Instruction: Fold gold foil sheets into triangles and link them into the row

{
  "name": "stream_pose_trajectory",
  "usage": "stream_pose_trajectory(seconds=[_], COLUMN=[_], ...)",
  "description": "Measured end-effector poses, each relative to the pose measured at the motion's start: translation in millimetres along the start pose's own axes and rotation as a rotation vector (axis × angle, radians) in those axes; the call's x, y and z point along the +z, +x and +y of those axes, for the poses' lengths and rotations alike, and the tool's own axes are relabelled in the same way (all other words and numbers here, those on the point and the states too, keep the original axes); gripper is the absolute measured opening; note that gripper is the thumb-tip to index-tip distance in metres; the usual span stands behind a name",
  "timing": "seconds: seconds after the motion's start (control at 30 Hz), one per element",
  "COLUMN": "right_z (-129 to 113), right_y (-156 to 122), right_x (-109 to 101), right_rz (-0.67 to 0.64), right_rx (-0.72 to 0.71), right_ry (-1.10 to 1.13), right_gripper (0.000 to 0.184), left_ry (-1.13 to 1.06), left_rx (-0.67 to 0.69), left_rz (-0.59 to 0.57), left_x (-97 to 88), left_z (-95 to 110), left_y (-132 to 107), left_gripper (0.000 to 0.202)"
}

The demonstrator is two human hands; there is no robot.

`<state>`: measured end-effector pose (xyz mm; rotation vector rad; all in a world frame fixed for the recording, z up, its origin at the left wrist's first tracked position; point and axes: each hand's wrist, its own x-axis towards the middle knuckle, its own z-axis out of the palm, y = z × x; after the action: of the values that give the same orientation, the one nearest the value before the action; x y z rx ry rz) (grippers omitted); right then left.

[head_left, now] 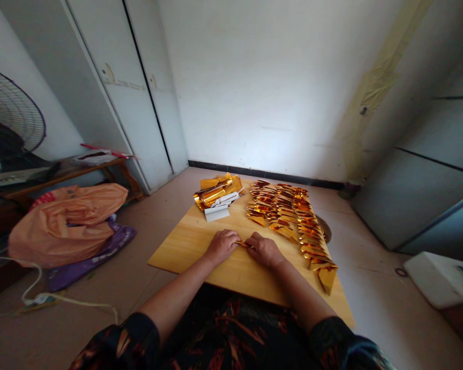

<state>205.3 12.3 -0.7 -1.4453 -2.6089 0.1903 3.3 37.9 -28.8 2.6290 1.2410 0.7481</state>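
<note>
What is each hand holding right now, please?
Left hand: closed on one end of a small folded gold foil paper.
Right hand: closed on its other end.

The worktop (185,246) is smooth pale wood. The strip (244,243) at six o'clock, folded pieces (289,210) at two and sheet stack (216,192) at eleven are glossy gold foil.

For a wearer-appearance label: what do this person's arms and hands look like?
Left hand and right hand are bare, no gloves; no ring or watch is visible. Forearms are uncovered. The left sleeve and right sleeve are dark fabric with an orange-red leafy print, ending around the elbows.
</note>
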Motion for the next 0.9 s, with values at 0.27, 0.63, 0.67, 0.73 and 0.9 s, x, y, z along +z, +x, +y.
stream_pose_trajectory(seconds=[0.27,0.63,0.67,0.73,0.9], right_z=[-4,0,1,1,1], right_y=[2,-11,-11,-11,-11], right_x=[4,7,8,10,13], right_rz=[-0.004,0.146,0.156,0.166,0.162], right_rx=[0.079,0.074,0.066,0.056,0.054], right_ry=[-0.07,0.02,0.009,-0.032,-0.092], right_gripper=[0.029,0.022,0.023,0.026,0.026], left_ry=[0.006,-0.012,-0.013,-0.006,-0.003], left_rx=[0.014,0.027,0.033,0.043,0.071], left_rz=[0.022,0.077,0.077,0.07,0.079], left_x=[-0.2,1.6,1.4,0.3,-3.5], left_z=[0,-3,-2,0,3], left_y=[-1,-5,-5,-6,-6], left_gripper=[0.02,0.027,0.027,0.028,0.035])
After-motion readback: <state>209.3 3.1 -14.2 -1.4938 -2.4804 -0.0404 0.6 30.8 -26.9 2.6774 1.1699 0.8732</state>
